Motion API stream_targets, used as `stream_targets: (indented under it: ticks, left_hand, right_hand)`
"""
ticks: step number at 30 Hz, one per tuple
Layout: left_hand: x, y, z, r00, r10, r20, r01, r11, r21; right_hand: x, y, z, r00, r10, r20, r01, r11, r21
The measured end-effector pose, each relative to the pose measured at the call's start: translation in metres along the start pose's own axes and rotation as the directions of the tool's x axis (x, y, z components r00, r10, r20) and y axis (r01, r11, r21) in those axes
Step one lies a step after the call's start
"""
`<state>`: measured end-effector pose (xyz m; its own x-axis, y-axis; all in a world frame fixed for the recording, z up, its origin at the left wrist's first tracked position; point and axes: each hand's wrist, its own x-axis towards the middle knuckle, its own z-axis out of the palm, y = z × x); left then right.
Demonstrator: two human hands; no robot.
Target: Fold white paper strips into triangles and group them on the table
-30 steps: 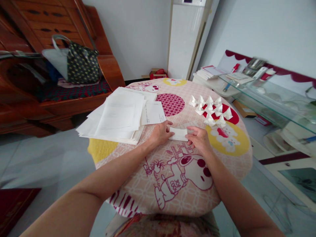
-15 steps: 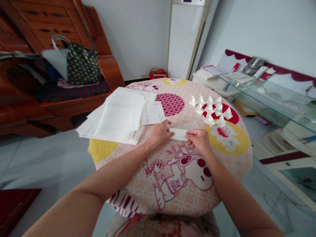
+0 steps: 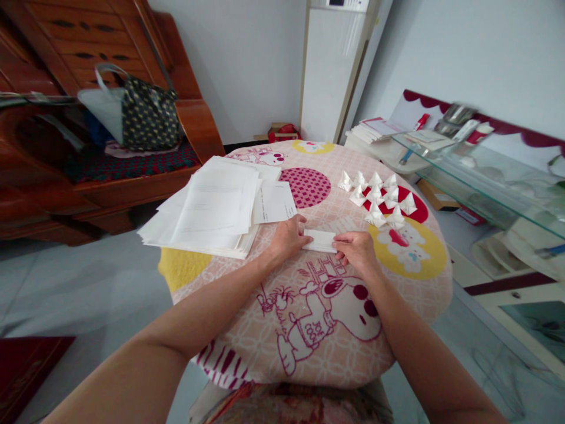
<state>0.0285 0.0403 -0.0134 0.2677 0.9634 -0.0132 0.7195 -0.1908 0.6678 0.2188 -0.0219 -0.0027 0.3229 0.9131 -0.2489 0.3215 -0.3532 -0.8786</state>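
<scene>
Head view | paper strip (image 3: 321, 240) | white, flat, oblong | seemingly folded in layers

Two bare arms reach out in front. The left arm (image 3: 207, 306) comes up from the bottom left corner and bends a little at the elbow (image 3: 170, 347). The right arm (image 3: 408, 330) comes up from the bottom right. They lean in to the middle, so the hands are near each other but not touching. The left hand (image 3: 286, 237) points up and to the right. Its thumb (image 3: 305, 240) sticks out sideways, with a bent finger (image 3: 299, 218) above it. The right hand (image 3: 356, 248) points left, with its fingers (image 3: 345, 237) curled and close together.
</scene>
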Motion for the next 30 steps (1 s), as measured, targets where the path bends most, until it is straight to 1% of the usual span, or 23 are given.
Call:
stream_targets:
  ticks: [13, 20, 22, 25, 27, 30]
  left_hand:
    - [-0.0015, 0.0021, 0.0006, 1.000, -0.007, -0.021, 0.008, 1.000, 0.025]
    - [-0.0026, 0.0012, 0.0003, 0.999, 0.034, -0.005, -0.034, 0.999, 0.036]
    - [-0.0024, 0.0001, 0.0012, 0.997, 0.081, 0.011, -0.082, 0.995, 0.058]
    - [-0.0010, -0.0015, 0.0037, 0.973, 0.232, 0.008, -0.232, 0.970, 0.073]
    - [0.0003, -0.0018, 0.0060, 0.935, 0.353, 0.032, -0.354, 0.934, 0.046]
    - [0.0018, -0.0017, 0.0088, 0.848, 0.506, 0.157, -0.509, 0.860, -0.026]
  right_hand:
    - [0.0014, 0.0005, 0.0005, 1.000, 0.003, -0.005, -0.003, 1.000, -0.016]
    - [0.0029, -0.0022, 0.0017, 1.000, 0.028, -0.007, -0.028, 1.000, -0.012]
    - [0.0031, -0.0024, 0.0021, 1.000, 0.029, -0.012, -0.029, 0.999, -0.014]
    - [0.0025, -0.0037, 0.0026, 0.999, 0.025, -0.020, -0.026, 0.999, -0.028]
    - [0.0019, -0.0050, 0.0028, 0.999, 0.026, -0.019, -0.027, 0.999, -0.043]
    - [0.0011, -0.0060, 0.0030, 1.000, 0.020, -0.009, -0.021, 0.997, -0.069]
